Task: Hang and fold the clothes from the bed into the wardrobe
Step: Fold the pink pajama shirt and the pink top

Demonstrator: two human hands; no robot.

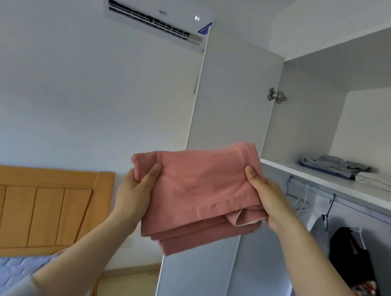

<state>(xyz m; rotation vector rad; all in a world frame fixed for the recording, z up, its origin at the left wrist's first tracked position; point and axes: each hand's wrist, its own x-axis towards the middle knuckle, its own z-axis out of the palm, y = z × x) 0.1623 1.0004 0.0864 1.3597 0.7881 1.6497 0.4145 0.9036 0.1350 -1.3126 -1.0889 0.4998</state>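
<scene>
A folded pink garment (201,194) is held up in front of the open wardrobe door (234,100). My left hand (134,194) grips its left edge, thumb on top. My right hand (267,198) grips its right edge the same way. To the right, the wardrobe shelf (325,181) carries a folded grey-blue pile (333,166) and a folded white pile (380,181). Below the shelf, a grey garment (320,231) and a black garment (353,253) hang on hangers. The bed (10,271) with a blue quilted cover lies at the lower left.
The wooden headboard (44,207) stands against the wall at the left. An air conditioner (156,19) is mounted high on the wall. Empty white hangers (301,200) hang on the rail. A floral garment (364,295) hangs low at the right.
</scene>
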